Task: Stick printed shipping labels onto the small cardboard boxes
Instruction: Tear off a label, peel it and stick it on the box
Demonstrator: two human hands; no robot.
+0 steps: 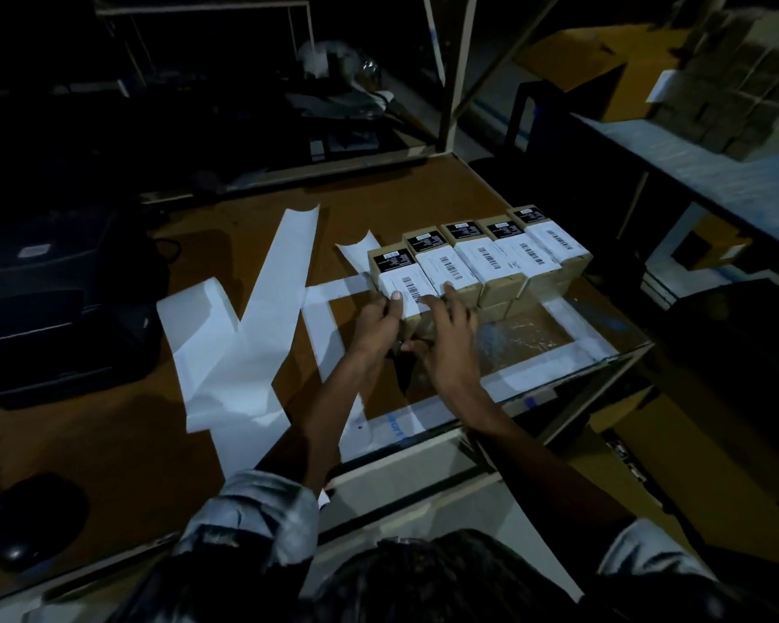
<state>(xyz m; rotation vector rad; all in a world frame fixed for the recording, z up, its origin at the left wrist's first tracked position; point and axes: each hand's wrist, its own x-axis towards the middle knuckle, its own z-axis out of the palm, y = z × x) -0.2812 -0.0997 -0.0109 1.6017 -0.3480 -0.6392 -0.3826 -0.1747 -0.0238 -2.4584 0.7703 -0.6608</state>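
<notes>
Several small cardboard boxes [500, 281] stand in a row on the brown table [378, 204], each with a white barcode label on top. The nearest box [392, 267] carries a white shipping label [408, 287]. My left hand [376, 323] presses the label's near left part with its thumb on top. My right hand [450, 328] lies over the label's right edge and the box's near side, fingers spread. Both hands touch the same box. The box's front face is hidden behind my hands.
Long strips of white label backing paper [253, 308] sprawl over the table to the left. A dark printer [55, 299] sits at far left, a black mouse [28, 519] near the front edge. A clear plastic sheet [527, 335] lies right of my hands. More stacked boxes [747, 78] fill the far right.
</notes>
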